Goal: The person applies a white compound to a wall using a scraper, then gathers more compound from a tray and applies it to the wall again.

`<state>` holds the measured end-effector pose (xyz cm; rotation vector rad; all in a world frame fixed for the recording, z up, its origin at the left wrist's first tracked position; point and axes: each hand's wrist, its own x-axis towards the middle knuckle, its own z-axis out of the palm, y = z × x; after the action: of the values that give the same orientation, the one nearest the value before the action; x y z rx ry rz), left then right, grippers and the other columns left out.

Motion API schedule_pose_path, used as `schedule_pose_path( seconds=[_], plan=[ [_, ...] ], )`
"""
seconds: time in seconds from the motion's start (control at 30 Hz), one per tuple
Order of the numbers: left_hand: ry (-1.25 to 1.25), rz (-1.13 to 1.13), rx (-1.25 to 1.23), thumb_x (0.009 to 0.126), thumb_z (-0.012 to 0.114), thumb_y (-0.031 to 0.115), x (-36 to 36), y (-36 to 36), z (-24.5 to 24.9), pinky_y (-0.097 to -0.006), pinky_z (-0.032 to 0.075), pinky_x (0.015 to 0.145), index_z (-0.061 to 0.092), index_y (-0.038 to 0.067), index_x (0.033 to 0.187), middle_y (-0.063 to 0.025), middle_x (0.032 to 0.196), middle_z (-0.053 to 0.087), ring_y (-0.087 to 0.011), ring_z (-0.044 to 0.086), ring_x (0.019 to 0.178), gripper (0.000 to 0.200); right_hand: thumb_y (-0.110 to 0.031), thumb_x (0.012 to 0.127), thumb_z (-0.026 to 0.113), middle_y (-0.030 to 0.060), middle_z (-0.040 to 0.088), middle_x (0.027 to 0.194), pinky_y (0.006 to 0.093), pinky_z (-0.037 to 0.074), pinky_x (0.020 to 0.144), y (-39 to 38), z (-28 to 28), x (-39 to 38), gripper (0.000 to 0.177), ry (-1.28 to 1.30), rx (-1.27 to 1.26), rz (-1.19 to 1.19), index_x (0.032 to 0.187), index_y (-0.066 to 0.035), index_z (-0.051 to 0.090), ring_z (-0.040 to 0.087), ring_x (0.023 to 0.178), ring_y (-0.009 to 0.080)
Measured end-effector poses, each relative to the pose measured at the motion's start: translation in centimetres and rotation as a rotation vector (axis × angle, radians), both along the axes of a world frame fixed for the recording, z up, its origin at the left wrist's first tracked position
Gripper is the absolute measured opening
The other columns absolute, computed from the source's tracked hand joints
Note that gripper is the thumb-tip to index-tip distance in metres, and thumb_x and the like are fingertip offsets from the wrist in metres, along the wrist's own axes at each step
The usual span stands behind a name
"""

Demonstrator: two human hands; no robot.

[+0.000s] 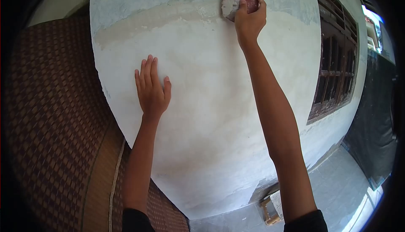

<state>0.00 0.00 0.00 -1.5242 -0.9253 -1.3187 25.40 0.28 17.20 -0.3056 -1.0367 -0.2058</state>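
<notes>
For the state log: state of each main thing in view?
White plastered wall: patchy, greyer up top
Dark-red block: smeared whitish, held at the wall
Bare right hand: gripping the block
Bare left hand: open, palm toward the wall
Brown wooden barred window: worn; open or shut unclear
Brown checkered woven panel: upright beside the wall
Black plastic-looking sheet: hanging

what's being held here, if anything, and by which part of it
The right hand grips the block by its right end, thumb on its face. The left hand, open at the wall, holds nothing.
</notes>
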Motion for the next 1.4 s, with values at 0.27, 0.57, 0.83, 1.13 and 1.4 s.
schedule_pose_path(
  seconds=[0.27, 0.57, 0.83, 1.13, 1.4],
  plan=[
    [0.034, -0.009, 0.013, 0.094, 0.052, 0.017, -0.3, -0.4, 0.3, -0.0536, 0.018, 0.122, 0.034, 0.002, 0.152, -0.0141, 0.158, 0.035, -0.0323, 0.028, 0.149, 0.062, -0.009, 0.089, 0.067, 0.0151, 0.065, 0.122, 0.0457, 0.042, 0.101, 0.6, -1.2, 2.9, 0.046, 0.294, -0.143, -0.042, 0.133, -0.004, 0.054, 0.063, 0.111, 0.0312],
    [0.011, 0.001, 0.022, 0.094, 0.053, 0.017, 0.1, -0.2, 0.1, -0.0536, 0.018, 0.122, 0.034, 0.002, 0.152, -0.0143, 0.158, 0.036, -0.0326, 0.028, 0.149, 0.062, -0.009, 0.090, 0.064, 0.0153, 0.063, 0.122, 0.0475, 0.032, 0.106, 0.6, -1.1, 3.7, 0.044, 0.215, -0.148, -0.198, 0.133, -0.007, 0.055, 0.055, 0.118, 0.0294],
    [0.014, -0.012, 0.023, 0.094, 0.053, 0.017, 0.1, -0.2, 0.0, -0.0535, 0.018, 0.122, 0.034, 0.002, 0.152, -0.0138, 0.157, 0.036, -0.0320, 0.029, 0.149, 0.063, -0.011, 0.088, 0.068, 0.0139, 0.067, 0.118, 0.0490, 0.031, 0.107, 1.0, -1.0, 2.2, 0.044, 0.144, -0.176, -0.222, 0.131, -0.007, 0.057, 0.062, 0.111, 0.0305],
    [0.013, -0.012, 0.021, 0.094, 0.053, 0.016, 0.1, -0.2, 0.0, -0.0533, 0.019, 0.122, 0.034, 0.002, 0.152, -0.0137, 0.157, 0.037, -0.0316, 0.029, 0.149, 0.062, -0.010, 0.087, 0.068, 0.0136, 0.065, 0.120, 0.0460, 0.036, 0.105, 1.1, -0.9, 0.7, 0.046, -0.034, -0.118, -0.224, 0.132, -0.010, 0.058, 0.060, 0.113, 0.0308],
    [0.001, 0.011, 0.044, 0.095, 0.053, 0.019, 0.2, -0.1, 0.1, -0.0519, 0.022, 0.122, 0.038, 0.002, 0.150, -0.0126, 0.156, 0.040, -0.0301, 0.034, 0.147, 0.060, -0.010, 0.089, 0.069, 0.0194, 0.065, 0.117, 0.0390, 0.050, 0.099, -0.3, -1.3, -1.5, 0.044, -0.125, 0.003, -0.090, 0.131, -0.007, 0.058, 0.064, 0.108, 0.0327]
  ],
)
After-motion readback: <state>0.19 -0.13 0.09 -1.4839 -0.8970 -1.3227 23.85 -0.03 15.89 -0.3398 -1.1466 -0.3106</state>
